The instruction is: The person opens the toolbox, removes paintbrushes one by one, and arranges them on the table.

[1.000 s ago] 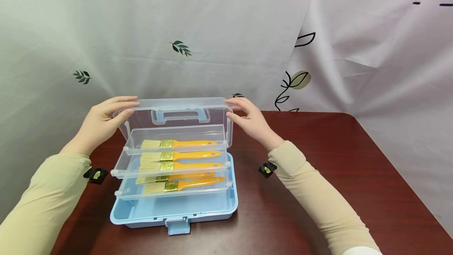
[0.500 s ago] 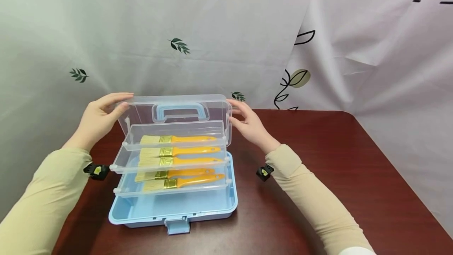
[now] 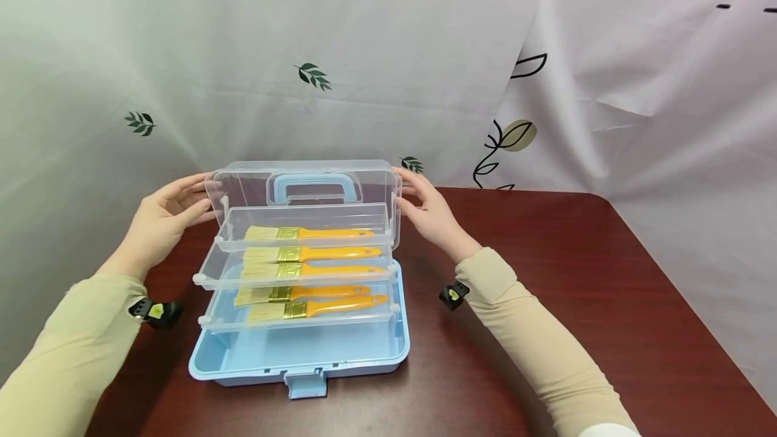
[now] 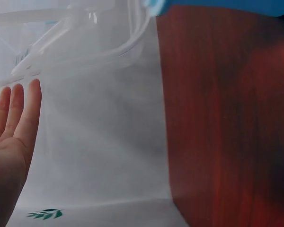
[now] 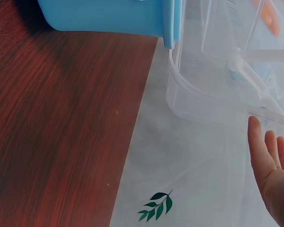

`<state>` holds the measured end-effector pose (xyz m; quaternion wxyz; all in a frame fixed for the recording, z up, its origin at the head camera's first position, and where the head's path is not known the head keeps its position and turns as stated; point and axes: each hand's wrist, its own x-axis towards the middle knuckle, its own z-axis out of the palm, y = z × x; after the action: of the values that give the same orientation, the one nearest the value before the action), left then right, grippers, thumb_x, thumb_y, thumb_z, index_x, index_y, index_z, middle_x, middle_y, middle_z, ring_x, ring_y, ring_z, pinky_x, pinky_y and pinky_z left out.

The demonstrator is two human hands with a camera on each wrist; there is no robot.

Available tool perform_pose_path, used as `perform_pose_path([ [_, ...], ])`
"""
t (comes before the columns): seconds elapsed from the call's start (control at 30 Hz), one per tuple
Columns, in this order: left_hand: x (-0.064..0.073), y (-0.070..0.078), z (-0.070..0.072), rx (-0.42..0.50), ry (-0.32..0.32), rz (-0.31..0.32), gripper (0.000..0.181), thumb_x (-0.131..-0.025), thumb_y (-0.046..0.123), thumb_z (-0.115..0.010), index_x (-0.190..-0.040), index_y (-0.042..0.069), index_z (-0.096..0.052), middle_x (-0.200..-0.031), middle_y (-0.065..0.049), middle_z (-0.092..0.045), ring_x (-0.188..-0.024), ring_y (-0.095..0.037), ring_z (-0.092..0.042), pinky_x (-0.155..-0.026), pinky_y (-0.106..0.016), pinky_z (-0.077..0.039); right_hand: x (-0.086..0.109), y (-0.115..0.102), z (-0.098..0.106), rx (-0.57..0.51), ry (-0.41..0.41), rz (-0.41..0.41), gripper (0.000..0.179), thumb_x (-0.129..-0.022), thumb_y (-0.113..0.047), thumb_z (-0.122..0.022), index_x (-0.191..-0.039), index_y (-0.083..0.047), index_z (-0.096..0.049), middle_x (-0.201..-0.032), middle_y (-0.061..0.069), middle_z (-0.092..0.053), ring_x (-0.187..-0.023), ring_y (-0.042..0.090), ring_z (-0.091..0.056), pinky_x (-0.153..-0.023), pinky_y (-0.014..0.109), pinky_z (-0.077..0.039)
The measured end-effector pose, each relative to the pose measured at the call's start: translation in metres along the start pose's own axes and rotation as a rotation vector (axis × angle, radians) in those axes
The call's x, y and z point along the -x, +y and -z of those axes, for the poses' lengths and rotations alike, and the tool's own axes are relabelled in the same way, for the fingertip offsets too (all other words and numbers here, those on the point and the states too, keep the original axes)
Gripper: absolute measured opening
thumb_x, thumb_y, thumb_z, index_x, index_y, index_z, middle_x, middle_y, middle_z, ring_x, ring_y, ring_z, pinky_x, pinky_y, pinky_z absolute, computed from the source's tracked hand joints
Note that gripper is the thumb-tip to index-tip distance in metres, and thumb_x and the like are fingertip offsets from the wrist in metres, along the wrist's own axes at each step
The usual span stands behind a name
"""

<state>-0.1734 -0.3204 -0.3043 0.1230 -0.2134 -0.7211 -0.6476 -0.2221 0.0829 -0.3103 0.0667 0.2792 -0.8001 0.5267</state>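
A blue box base (image 3: 218, 356) stands on the table, its clear lid (image 3: 376, 166) raised at the back with a blue handle (image 3: 315, 179) on it. Stepped clear trays (image 3: 209, 280) fan out above the base, holding several paintbrushes (image 3: 342, 303) with yellow handles and pale bristles. My left hand (image 3: 159, 224) is at the lid's left side, fingers extended; in the left wrist view the fingertips (image 4: 34, 85) reach the rim or nearly so. My right hand (image 3: 432, 216) is at the lid's right side, one fingertip (image 5: 253, 122) against its rim, fingers mostly straight.
A blue latch (image 3: 306, 383) hangs from the base's front edge. The dark red wooden table (image 3: 546, 288) extends right of the box. Directly behind it hangs a pale curtain (image 3: 394, 86) with leaf prints.
The lid has tipped a little further back. My left hand has slid from the lid's top left corner down and outward to its side. The right hand has barely moved; the brushes stay put.
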Motion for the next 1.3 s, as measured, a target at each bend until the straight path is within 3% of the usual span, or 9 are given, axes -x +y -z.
perform_pose_path([
  [0.07, 0.001, -0.004, -0.001, 0.078, -0.015, -0.023, 0.048, -0.086, -0.015, -0.051, -0.131, 0.001, -0.049, -0.111, 0.005, -0.065, -0.098, -0.003, -0.064, -0.075, -0.016, -0.054, 0.0, 0.001, 0.0, -0.009, 0.003, 0.004, 0.05, -0.093, -0.005, -0.054, -0.14, -0.012, -0.04, -0.134, 0.014, -0.042, -0.119, 0.029, -0.053, -0.085, 0.036, -0.055],
  [0.17, 0.002, -0.007, -0.003, 0.106, -0.007, -0.039, 0.05, -0.084, -0.018, -0.051, -0.131, 0.0, -0.049, -0.11, 0.004, -0.065, -0.099, -0.003, -0.063, -0.075, -0.015, -0.054, 0.001, 0.002, -0.001, -0.013, 0.001, 0.015, 0.052, -0.092, -0.003, -0.054, -0.141, -0.012, -0.038, -0.135, 0.014, -0.041, -0.12, 0.03, -0.052, -0.085, 0.038, -0.055],
  [0.5, 0.002, -0.01, -0.004, 0.02, 0.044, 0.001, 0.049, -0.085, -0.014, -0.054, -0.132, -0.001, -0.047, -0.108, 0.008, -0.064, -0.097, 0.0, -0.063, -0.072, -0.013, -0.053, 0.006, 0.012, -0.006, -0.046, -0.013, 0.002, 0.065, -0.088, 0.001, -0.057, -0.144, -0.018, -0.031, -0.134, 0.014, -0.045, -0.117, 0.03, -0.052, -0.083, 0.043, -0.055],
  [0.67, 0.001, -0.01, -0.003, 0.002, 0.034, 0.044, 0.048, -0.09, -0.005, -0.052, -0.137, 0.002, -0.043, -0.11, 0.01, -0.062, -0.098, 0.002, -0.061, -0.074, -0.012, -0.053, 0.005, 0.017, -0.008, -0.065, -0.006, -0.01, 0.064, -0.089, 0.001, -0.056, -0.145, -0.018, -0.032, -0.133, 0.015, -0.045, -0.114, 0.031, -0.054, -0.083, 0.042, -0.055],
  [0.77, 0.0, -0.011, -0.002, 0.104, -0.028, 0.036, 0.046, -0.095, -0.001, -0.045, -0.14, 0.006, -0.039, -0.115, 0.007, -0.06, -0.103, -0.001, -0.06, -0.079, -0.014, -0.053, 0.004, 0.019, -0.009, -0.081, 0.016, -0.007, 0.062, -0.088, 0.004, -0.055, -0.144, -0.013, -0.033, -0.127, 0.019, -0.048, -0.109, 0.034, -0.056, -0.081, 0.042, -0.055],
  [0.93, -0.003, -0.016, 0.003, 0.425, -0.172, 0.025, 0.047, -0.101, 0.006, -0.024, -0.148, 0.016, -0.024, -0.123, -0.001, -0.056, -0.111, -0.011, -0.058, -0.087, -0.023, -0.053, 0.0, 0.023, -0.012, -0.12, 0.048, -0.047, 0.061, -0.088, 0.006, -0.054, -0.143, -0.009, -0.034, -0.115, 0.022, -0.05, -0.1, 0.032, -0.057, -0.078, 0.041, -0.056],
  [1.03, -0.003, -0.02, 0.007, 0.549, -0.172, 0.06, 0.048, -0.103, 0.017, -0.016, -0.149, 0.031, -0.011, -0.128, -0.004, -0.05, -0.116, -0.014, -0.055, -0.088, -0.029, -0.053, -0.002, 0.025, -0.013, -0.144, 0.049, -0.09, 0.061, -0.088, 0.005, -0.053, -0.144, -0.01, -0.033, -0.114, 0.02, -0.049, -0.095, 0.024, -0.056, -0.077, 0.036, -0.056],
  [1.13, -0.002, -0.023, 0.009, 0.602, -0.132, 0.105, 0.049, -0.101, 0.03, -0.015, -0.146, 0.044, -0.003, -0.135, -0.003, -0.041, -0.124, -0.017, -0.046, -0.09, -0.034, -0.052, -0.003, 0.028, -0.015, -0.204, 0.047, -0.144, 0.058, -0.09, 0.001, -0.052, -0.144, -0.012, -0.034, -0.112, 0.015, -0.049, -0.091, 0.016, -0.054, -0.081, 0.036, -0.056],
  [1.3, -0.001, -0.031, 0.012, 0.736, -0.111, 0.155, 0.049, -0.097, 0.045, -0.017, -0.145, 0.047, -0.008, -0.138, -0.002, -0.039, -0.143, -0.025, -0.008, -0.093, -0.041, -0.049, -0.005, 0.03, -0.016, -0.341, 0.037, -0.238, 0.049, -0.097, -0.012, -0.046, -0.145, -0.015, -0.032, -0.112, 0.007, -0.046, -0.094, 0.011, -0.052, -0.089, 0.04, -0.053],
])
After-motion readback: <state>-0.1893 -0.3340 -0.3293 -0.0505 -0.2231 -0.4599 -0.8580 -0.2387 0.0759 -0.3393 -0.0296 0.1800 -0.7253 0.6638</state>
